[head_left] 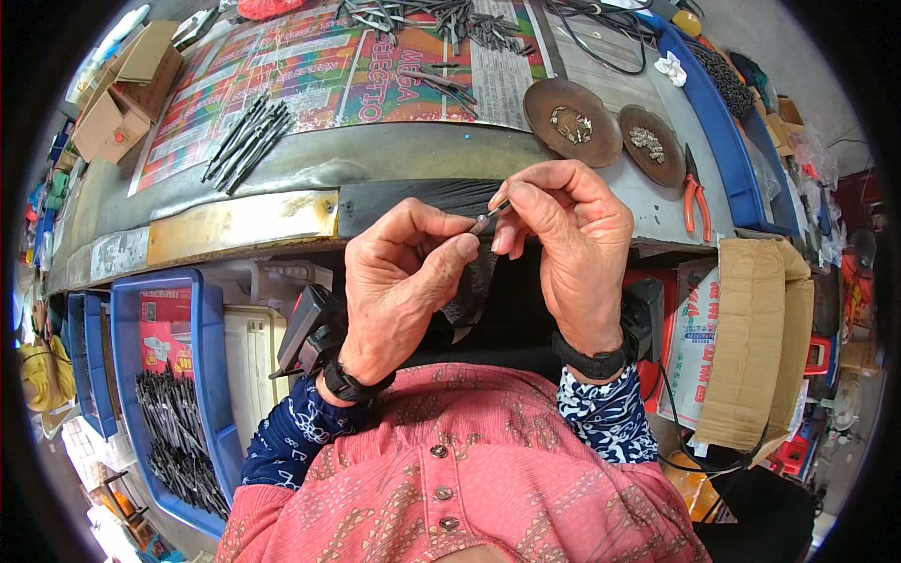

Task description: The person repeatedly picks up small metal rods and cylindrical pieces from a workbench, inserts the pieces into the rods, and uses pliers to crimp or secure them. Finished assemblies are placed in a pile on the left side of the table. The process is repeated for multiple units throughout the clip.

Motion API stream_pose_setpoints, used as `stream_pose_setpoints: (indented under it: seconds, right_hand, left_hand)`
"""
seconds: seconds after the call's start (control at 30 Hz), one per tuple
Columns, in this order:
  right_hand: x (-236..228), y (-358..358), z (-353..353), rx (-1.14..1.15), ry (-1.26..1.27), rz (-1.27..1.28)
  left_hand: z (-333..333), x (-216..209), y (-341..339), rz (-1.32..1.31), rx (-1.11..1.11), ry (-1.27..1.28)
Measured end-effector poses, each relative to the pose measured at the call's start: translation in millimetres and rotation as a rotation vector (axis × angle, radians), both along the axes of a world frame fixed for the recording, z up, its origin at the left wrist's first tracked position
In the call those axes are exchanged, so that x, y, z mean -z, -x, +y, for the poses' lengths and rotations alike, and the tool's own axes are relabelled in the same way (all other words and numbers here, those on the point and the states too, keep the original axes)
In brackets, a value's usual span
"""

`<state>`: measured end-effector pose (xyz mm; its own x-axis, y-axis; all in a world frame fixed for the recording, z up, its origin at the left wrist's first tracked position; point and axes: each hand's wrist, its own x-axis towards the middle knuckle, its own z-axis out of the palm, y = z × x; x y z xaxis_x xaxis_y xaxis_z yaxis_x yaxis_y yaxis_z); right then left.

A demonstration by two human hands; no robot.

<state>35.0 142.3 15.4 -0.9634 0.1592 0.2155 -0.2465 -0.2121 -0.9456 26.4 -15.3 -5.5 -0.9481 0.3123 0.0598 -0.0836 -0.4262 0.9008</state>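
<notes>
Over the front edge of the workbench, both my hands meet fingertip to fingertip. My left hand (pixel 399 272) is closed in a pinch on a small greyish piece (pixel 481 224). My right hand (pixel 580 239) pinches a thin dark piece (pixel 501 205) whose end meets the grey one; whether they are joined is too small to tell. Beyond my right hand lie a brown dish (pixel 601 147) with small metal bits and a second brown dish (pixel 665 173) with small pale pieces. Pliers (pixel 693 192) with orange handles lie to their right.
A bundle of black strips (pixel 246 145) lies left on the bench, with more black strips (pixel 455 23) at the back. Left below stands a blue bin (pixel 214 413) of thin black pieces. A cardboard box (pixel 751 338) is at the right, a blue tray (pixel 741 169) along the bench's right side.
</notes>
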Motion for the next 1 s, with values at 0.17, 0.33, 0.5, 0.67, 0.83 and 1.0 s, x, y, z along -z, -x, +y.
stream_pose_setpoints:
  seconds: [0.17, 0.33, 0.5, 0.67, 0.83, 1.0]
  right_hand:
    - [1.6, 0.2, -0.6, -0.007, -0.012, -0.004]
    - [2.6, -0.1, -1.4, -0.024, 0.001, -0.026]
    - [2.0, 1.5, 0.4, -0.063, -0.054, -0.025]
    - [3.1, 3.0, 1.2, -0.077, -0.022, 0.006]
    - [5.3, 3.9, -2.6, -0.049, 0.036, 0.031]
    - [5.1, 0.5, -2.3, 0.003, 0.028, 0.051]
  left_hand:
    - [-0.3, 2.0, 0.1, 0.005, -0.002, 0.013]
    - [-1.3, 4.3, -0.5, -0.012, -0.004, 0.022]
    - [-1.6, 4.8, -0.9, 0.051, -0.026, 0.043]
    - [1.4, 4.7, -0.7, 0.092, -0.062, 0.061]
    - [4.9, 4.9, 2.8, 0.147, -0.072, 0.074]
    - [4.8, 0.3, 8.6, 0.114, 0.003, 0.101]
